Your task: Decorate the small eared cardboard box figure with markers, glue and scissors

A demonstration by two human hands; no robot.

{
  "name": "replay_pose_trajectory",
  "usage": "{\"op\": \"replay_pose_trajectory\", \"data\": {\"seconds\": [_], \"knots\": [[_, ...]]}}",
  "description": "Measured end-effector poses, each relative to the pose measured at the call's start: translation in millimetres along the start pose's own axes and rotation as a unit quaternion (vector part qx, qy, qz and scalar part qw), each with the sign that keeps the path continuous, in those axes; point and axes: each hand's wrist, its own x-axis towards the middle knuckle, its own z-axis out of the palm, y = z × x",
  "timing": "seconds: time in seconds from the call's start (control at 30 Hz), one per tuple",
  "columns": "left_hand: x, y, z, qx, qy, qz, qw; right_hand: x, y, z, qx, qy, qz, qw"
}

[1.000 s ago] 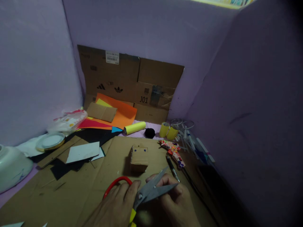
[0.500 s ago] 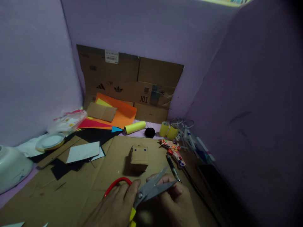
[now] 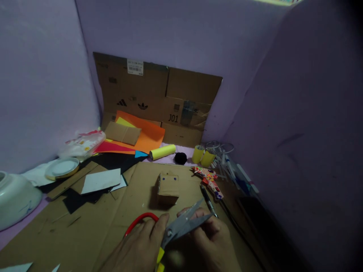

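Scissors (image 3: pixel 177 228), one pair, red-and-yellow handles: in the left hand (image 3: pixel 138 245), grip closed around them; blades parted, in front of the right hand (image 3: pixel 214 241). Right grip: fingers curled, contents cannot be told. Small cardboard box (image 3: pixel 169 187), two dark dots: beyond the scissors. Black pen (image 3: pixel 208 198), flowered glue gun (image 3: pixel 210 182): right of box.

Single head-worn view, above the near side of the surface (image 3: pixel 6 236), facing forward and down; left hand (image 3: pixel 141 243) and right hand (image 3: pixel 214 241) close, back wall (image 3: pixel 184 34) beyond far edge.
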Motion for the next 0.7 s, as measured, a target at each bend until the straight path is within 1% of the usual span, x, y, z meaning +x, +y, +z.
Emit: {"op": "replay_pose_trajectory", "data": {"seconds": [0.07, 0.13, 0.17, 0.23, 0.3, 0.37, 0.43, 0.5, 0.53, 0.57, 0.63, 0.7], "knots": [[-0.3, -1.4, -1.1, 0.007, 0.001, -0.003, 1.0, 2.1, 1.0, -1.3, -0.004, -0.003, 0.001, 1.0], [0.5, -1.6, -3.0, 0.025, 0.008, -0.007, 1.0, 5.6, 4.8, -4.5, -0.036, -0.019, 0.008, 0.999], [1.0, -1.5, -3.8, 0.036, 0.017, -0.007, 0.999, 7.3, 7.5, -6.7, -0.059, -0.04, 0.022, 0.997], [2.2, -1.6, -4.9, 0.054, 0.034, -0.006, 0.998, 9.6, 13.8, -11.4, -0.114, -0.104, 0.051, 0.987], [2.8, -2.0, -4.9, 0.073, 0.055, -0.011, 0.996, 10.3, 18.9, -15.9, -0.166, -0.155, 0.057, 0.972], [2.9, -3.0, -4.4, 0.101, 0.079, -0.01, 0.992, 11.2, 21.2, -20.1, -0.203, -0.168, 0.039, 0.964], [2.6, -4.5, -4.0, 0.126, 0.095, -0.004, 0.987, 14.6, 20.5, -24.7, -0.232, -0.164, 0.032, 0.958], [2.4, -6.5, -4.6, 0.137, 0.095, -0.003, 0.986, 20.9, 17.8, -30.1, -0.251, -0.142, 0.039, 0.957], [2.3, -7.5, -5.3, 0.138, 0.091, -0.007, 0.986, 24.6, 15.7, -33.0, -0.249, -0.118, 0.04, 0.96], [2.3, -8.3, -6.4, 0.134, 0.086, -0.01, 0.987, 28.2, 13.0, -35.9, -0.236, -0.08, 0.039, 0.968], [2.4, -9.4, -9.1, 0.122, 0.088, -0.007, 0.989, 33.3, 5.7, -41.1, -0.183, 0.015, 0.028, 0.983], [2.5, -9.7, -11.2, 0.113, 0.103, 0.004, 0.988, 34.6, -4.5, -45.3, -0.129, 0.105, 0.013, 0.986]]}}
